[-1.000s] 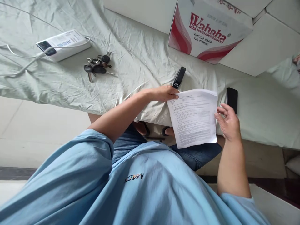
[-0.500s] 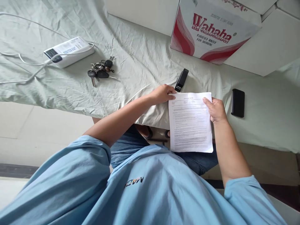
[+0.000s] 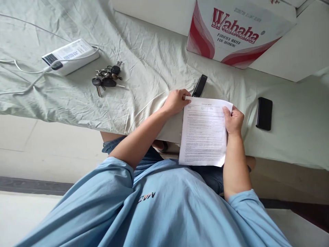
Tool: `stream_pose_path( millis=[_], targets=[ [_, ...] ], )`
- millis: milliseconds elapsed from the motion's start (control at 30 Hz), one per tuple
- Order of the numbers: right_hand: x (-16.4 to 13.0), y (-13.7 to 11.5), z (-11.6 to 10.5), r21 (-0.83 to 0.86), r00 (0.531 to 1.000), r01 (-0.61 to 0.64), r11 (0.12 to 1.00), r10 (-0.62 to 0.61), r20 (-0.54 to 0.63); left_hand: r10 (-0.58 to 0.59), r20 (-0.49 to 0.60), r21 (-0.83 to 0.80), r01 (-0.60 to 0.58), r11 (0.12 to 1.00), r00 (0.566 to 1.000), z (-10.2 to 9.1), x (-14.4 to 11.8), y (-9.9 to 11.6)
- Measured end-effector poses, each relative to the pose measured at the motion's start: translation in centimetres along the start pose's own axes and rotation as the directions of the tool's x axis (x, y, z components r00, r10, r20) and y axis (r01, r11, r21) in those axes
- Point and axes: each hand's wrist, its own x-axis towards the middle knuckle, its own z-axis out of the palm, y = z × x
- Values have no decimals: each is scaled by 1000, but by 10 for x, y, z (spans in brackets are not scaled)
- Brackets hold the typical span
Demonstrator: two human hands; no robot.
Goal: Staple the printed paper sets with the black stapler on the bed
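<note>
A: Bed (image 3: 144, 58) first, pale green sheet, creased, filling the top of the view. On its far side a printed cardboard box (image 3: 231, 32) stands shut; what is inside cannot be told.

B: And the sheet of paper?

A: Paper (image 3: 204, 133) lies between both hands, straight ahead of the chest, top edge over the bed's near edge, lower end hanging over the lap. Long axis runs away from the body, tilted slightly.

B: Hands?

A: Left hand (image 3: 176, 102) pinches the top left corner, fingers curled. Right hand (image 3: 233, 120) grips the right edge near the top, thumb on the printed face. Both touching, about equally near.

B: Smaller items?

A: White power bank (image 3: 70, 55) with a cable, far left. Black phone (image 3: 264, 113) just right of the right hand, apart from it. Bunch of keys (image 3: 106, 77) left of centre. Slim black stapler-like item (image 3: 199, 85) just beyond the paper's top edge, nearest the left hand; cannot identify it for certain.
</note>
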Motion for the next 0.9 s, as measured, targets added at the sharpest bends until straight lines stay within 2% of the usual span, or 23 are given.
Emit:
stream_pose_path(
  millis=[100,400,633,800,900],
  targets=[
    [-1,1,0,-11,999,-19,1000,19,-26,-13,-25,-41,12,999,1000,1,-5,4],
    [4,4,0,57,1000,-29,998,30,-1,-34,-26,-105,31,994,999,1,-4,0],
    [7,6,2,14,997,-50,999,51,-52,-90,-94,8,92,996,991,5,1,7],
    [10,5,3,-20,997,-65,998,64,-40,-143,-107,70,151,986,984,7,11,12],
    [12,-1,4,-56,995,-94,994,91,-49,-141,-102,169,157,973,985,12,20,12]
  ],
)
